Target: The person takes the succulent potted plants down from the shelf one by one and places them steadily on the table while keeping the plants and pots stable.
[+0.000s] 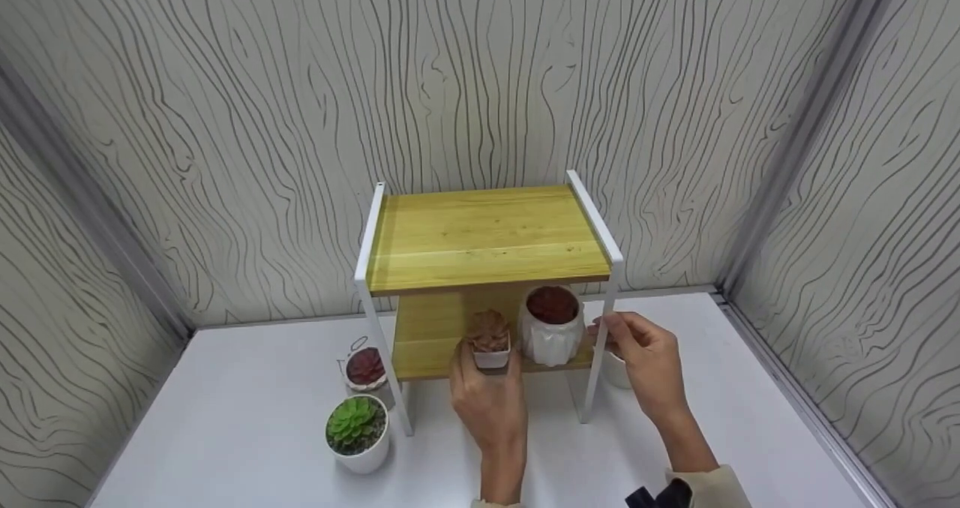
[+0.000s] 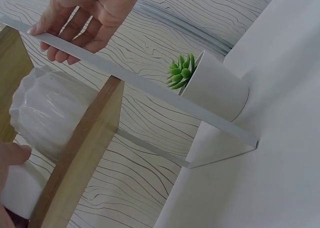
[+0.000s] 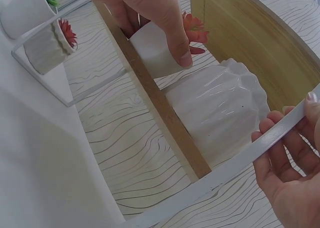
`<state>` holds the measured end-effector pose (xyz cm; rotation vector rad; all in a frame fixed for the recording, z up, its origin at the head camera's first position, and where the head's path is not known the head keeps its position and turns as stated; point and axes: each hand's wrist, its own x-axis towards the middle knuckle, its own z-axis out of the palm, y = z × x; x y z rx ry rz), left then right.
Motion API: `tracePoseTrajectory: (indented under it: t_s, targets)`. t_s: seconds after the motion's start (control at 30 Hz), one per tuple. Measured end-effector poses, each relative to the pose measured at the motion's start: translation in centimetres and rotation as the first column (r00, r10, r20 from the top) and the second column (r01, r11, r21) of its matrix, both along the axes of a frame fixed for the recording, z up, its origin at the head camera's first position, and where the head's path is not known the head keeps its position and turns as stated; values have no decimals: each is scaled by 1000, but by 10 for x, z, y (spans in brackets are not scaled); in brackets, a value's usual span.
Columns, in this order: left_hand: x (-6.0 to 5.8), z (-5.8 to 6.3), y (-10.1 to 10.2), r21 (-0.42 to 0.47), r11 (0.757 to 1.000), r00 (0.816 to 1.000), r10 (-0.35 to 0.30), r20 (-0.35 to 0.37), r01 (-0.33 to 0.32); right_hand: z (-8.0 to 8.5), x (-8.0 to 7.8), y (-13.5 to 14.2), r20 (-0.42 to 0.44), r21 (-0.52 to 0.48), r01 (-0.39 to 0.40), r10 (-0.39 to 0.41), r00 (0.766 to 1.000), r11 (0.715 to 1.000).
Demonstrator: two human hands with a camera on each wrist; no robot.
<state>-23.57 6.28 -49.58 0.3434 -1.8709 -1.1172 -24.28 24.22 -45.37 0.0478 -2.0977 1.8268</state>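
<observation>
The white bench (image 1: pixel 240 418) runs past both sides of the two-tier rack (image 1: pixel 487 268), open-fronted between upper board (image 1: pixel 487 226) and lower board (image 1: pixel 424 335). The right hand's (image 1: pixel 652 358) fingers pinch its right front post (image 1: pixel 594 380). On the lower board, a fluted pot (image 1: pixel 553 341) stands right. Outside are a green-plant pot (image 1: pixel 369 457) and red-plant pot (image 1: pixel 366 388) left, a white pot (image 2: pixel 215 88) right. The left hand's (image 1: pixel 491 403) fingers grip a small pot (image 1: pixel 491 359) at the lower board's front edge, hemmed by the fluted pot.

the shelf boards (image 1: pixel 487 238) look wooden, the ridged pot (image 1: pixel 553 341) glossy.
</observation>
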Motion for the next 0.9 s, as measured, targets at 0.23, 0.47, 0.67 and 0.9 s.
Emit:
tracePoseTrajectory:
  t_s: [0.23,0.47,0.67,0.9]
  targets:
    - [0,0,0,4,1000,1000,5,-26,-5,1,1,0,12,17,1,-1,1000,1000]
    - [0,-1,-1,3,1000,998,-16,-61,16,2,2,1,22,6,2,-2,1000,1000]
    - [0,-2,-2,-6,1000,996,-12,-88,12,2,1,0,30,1,-2,2,1000,1000]
    - [-1,-1,-6,-23,1000,991,6,-134,-9,1,1,0,9,-15,-9,9,1000,1000]
